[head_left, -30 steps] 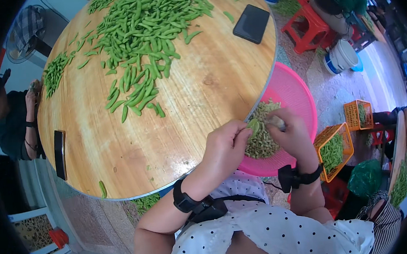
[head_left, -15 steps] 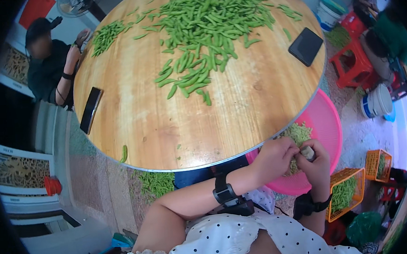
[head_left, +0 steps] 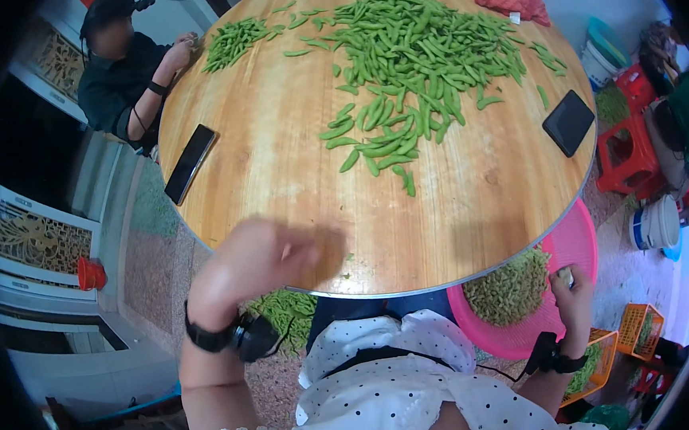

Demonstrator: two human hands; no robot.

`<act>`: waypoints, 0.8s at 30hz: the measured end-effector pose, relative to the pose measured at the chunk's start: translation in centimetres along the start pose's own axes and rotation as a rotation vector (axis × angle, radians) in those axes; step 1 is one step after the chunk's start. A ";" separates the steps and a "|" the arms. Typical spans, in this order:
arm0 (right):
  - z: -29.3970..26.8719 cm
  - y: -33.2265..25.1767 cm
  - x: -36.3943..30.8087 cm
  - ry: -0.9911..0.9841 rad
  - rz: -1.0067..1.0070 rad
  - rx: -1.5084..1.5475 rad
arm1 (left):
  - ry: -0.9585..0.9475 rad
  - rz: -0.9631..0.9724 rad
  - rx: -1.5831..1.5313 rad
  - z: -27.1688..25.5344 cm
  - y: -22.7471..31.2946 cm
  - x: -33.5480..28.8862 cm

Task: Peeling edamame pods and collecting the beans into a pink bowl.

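Observation:
My left hand [head_left: 263, 256] is over the near left part of the round wooden table [head_left: 457, 231], its fingers smeared by motion. What lies beneath it is hidden. Out to the right, my right hand [head_left: 571, 291] is curled closed above the pink basin [head_left: 584, 238], with something pale at its thumb that I cannot make out. Inside the basin lies a heap of small pale-green shelled beans [head_left: 509, 287]. Green soybean pods [head_left: 429, 49] are piled on the far half of the table, and some loose pods [head_left: 387, 144] trail toward me.
Two dark phones [head_left: 191, 163] [head_left: 569, 123] lie near the table's left and right edges. A co-worker [head_left: 123, 79] sits at the far left by a small pod pile [head_left: 235, 43]. Red stools [head_left: 627, 159], a white bucket [head_left: 655, 224] and orange crates [head_left: 638, 329] stand right. More pods [head_left: 288, 319] lie below the table.
My left hand has left my right hand at the basin and swung left over the table. My right hand stays above the basin. The whole view has shifted, moving the table rightward in the picture.

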State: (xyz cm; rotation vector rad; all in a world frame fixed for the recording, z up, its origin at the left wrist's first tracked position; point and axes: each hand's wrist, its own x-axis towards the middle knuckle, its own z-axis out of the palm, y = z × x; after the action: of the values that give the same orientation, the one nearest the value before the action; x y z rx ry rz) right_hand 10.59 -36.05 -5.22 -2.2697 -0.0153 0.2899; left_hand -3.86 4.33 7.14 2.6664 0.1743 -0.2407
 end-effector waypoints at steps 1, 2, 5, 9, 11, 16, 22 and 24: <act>0.4 -1.4 0.2 0.013 -0.062 0.027 | 0.125 -0.029 -0.077 -0.1 -0.6 1.8; 1.0 -2.8 0.3 0.029 -0.125 0.054 | 0.253 -0.055 -0.155 0.2 -1.0 4.4; 2.9 -5.8 0.7 0.062 -0.260 0.084 | 0.520 -0.074 -0.092 1.5 -3.3 13.2; 3.7 -8.5 0.2 -0.019 -0.249 0.088 | 0.321 -0.274 0.054 3.4 -4.5 19.2; 3.7 -8.3 0.6 -0.015 -0.320 0.055 | 0.394 -0.259 0.034 3.7 -4.7 19.5; 4.8 -11.8 0.4 -0.139 -0.284 0.292 | 0.527 -0.173 -0.155 3.3 -4.0 16.8; 7.9 -17.5 0.3 -0.684 -0.203 0.565 | 0.079 -0.116 -1.039 4.5 0.2 9.1; 9.7 -18.3 0.4 -0.796 -0.175 0.581 | 0.052 -0.103 -1.187 5.9 1.0 7.6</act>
State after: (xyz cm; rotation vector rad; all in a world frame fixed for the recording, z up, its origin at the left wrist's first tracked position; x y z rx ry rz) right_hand 10.41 -16.68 2.29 -1.4534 -0.4752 0.9481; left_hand 2.93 1.38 0.91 1.4851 0.3396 -0.0535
